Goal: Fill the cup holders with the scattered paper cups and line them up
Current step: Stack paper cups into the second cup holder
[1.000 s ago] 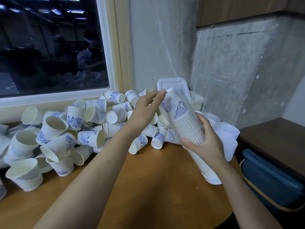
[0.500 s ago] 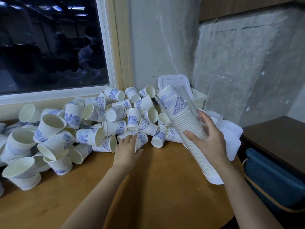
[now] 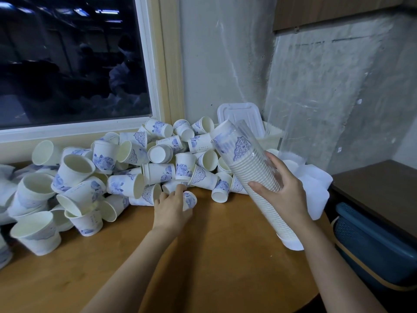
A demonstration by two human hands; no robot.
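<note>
A heap of white paper cups with blue prints (image 3: 126,168) lies scattered along the back of the wooden table (image 3: 203,267). My right hand (image 3: 282,195) grips a long clear cup holder tube (image 3: 250,177) packed with nested cups, tilted with its top toward the back left and its white base low at the right. My left hand (image 3: 171,208) lies at the front edge of the heap, fingers curled round a small cup (image 3: 189,199) lying on its side.
A white plastic lid (image 3: 239,116) leans against the concrete wall behind the heap. White paper or plastic sheets (image 3: 316,186) lie at the right of the table. A blue basket (image 3: 374,245) sits below the table's right edge. A dark window fills the upper left.
My left hand came down from the top of the tube to the table and reached into the heap, closing on a cup. The tube in my right hand stayed almost still.
</note>
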